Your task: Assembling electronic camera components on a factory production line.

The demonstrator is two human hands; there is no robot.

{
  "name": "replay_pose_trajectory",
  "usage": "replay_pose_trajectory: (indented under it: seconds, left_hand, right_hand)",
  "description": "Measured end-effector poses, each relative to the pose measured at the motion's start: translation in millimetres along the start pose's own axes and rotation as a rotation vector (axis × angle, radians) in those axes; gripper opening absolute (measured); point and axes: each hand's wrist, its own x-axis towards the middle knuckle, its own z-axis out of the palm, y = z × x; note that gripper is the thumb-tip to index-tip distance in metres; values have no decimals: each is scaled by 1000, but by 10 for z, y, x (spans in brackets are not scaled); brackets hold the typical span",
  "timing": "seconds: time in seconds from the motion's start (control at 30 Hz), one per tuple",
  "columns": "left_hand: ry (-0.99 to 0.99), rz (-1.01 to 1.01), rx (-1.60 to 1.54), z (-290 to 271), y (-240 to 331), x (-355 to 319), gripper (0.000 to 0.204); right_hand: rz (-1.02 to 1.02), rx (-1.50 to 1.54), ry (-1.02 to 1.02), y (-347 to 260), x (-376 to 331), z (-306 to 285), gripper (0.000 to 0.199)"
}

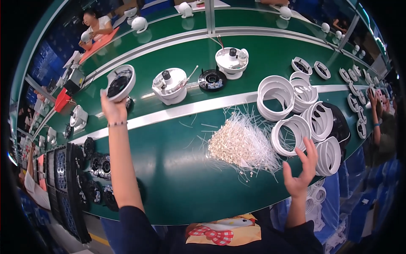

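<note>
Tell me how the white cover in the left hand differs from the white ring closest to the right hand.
The white cover is gripped in the left hand; the white ring sits ungripped near the open right hand. The cover has a black part inside; the ring has an open middle. Both are white and rounded.

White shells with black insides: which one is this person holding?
The shell in the left hand; the two shells beyond the white rings lie on the green surface.
</note>
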Motion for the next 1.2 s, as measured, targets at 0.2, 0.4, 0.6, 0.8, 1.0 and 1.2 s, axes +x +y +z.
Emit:
replay_pose_trajectory:
  seconds: [0.2,0.4,0.6,0.8,1.0,1.2]
  left_hand:
    - [84,-102,80,-66,-1013,1216,39]
    - [84,-276,222,-463,-1139,1638,44]
    - [-245,1047,702,990,-796,-101,43]
    - [-1242,1037,848,1684,-1491,-1100,33]
    - [-665,459,1821,1882,-2551,-634,48]
    - [-737,362,1418,1880,-2610,-483,40]
  right_hand:
    - [57,-209,-57,190,-162,-238,37]
    - [-95,-65,-281,214,-80,-11,34]
    - [-85,-257,-404,606,-145,155,22]
    - [-73,-131,-396,693,-68,121,10]
    - [-137,3,-132,318,-26,-32,13]
    - [-413,370,-320,-190,-287,31,15]
